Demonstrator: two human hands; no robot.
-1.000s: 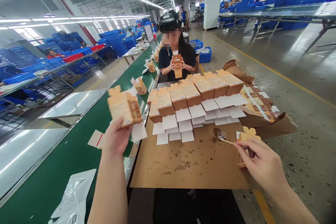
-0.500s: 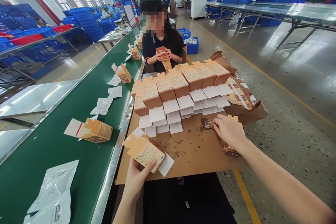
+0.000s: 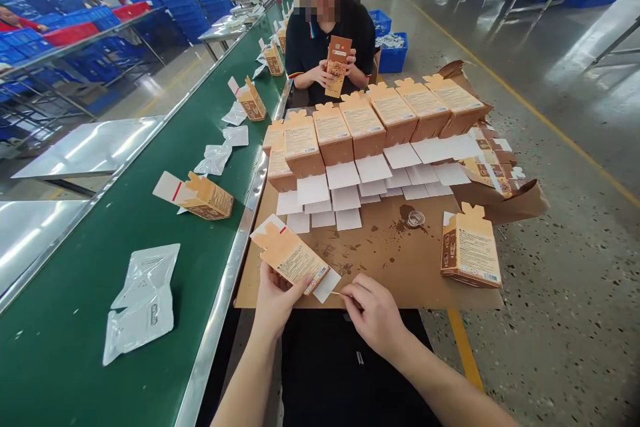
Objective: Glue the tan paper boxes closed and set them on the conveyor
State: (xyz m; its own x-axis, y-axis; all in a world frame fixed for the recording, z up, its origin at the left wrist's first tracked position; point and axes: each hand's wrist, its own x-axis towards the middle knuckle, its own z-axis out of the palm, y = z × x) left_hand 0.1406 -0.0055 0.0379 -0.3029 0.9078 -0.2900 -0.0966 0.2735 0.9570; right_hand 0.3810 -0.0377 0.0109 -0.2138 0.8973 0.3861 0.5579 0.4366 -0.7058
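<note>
My left hand [image 3: 278, 300] is closed around a tan and brown cardboard box [image 3: 295, 257], tilted above the near left part of the cardboard sheet. Its white flap [image 3: 327, 285] sticks out at the lower right, and the upper-left end has more flaps and a red strip. In my right hand [image 3: 374, 310], thumb and fingers pinch a thin swab-like stick [image 3: 337, 293], whose tip is close to that white flap; whether they touch I cannot tell. A small clear dish [image 3: 415, 219] rests on the stained cardboard. At the right, another box [image 3: 471, 248] lies on the sheet's edge.
Stacked boxes [image 3: 350, 130] with white flaps cover the far side of the cardboard sheet [image 3: 395, 280]. On the left, a green conveyor [image 3: 75, 373] carries silver-white pouches [image 3: 145, 303] and open boxes [image 3: 207, 199]. Opposite me a co-worker [image 3: 325, 33] holds a box.
My right hand has moved from beside the clear dish leftward and nearer to me, bringing the stick to the held box's flap. The camera view has tilted down. The co-worker has raised their box.
</note>
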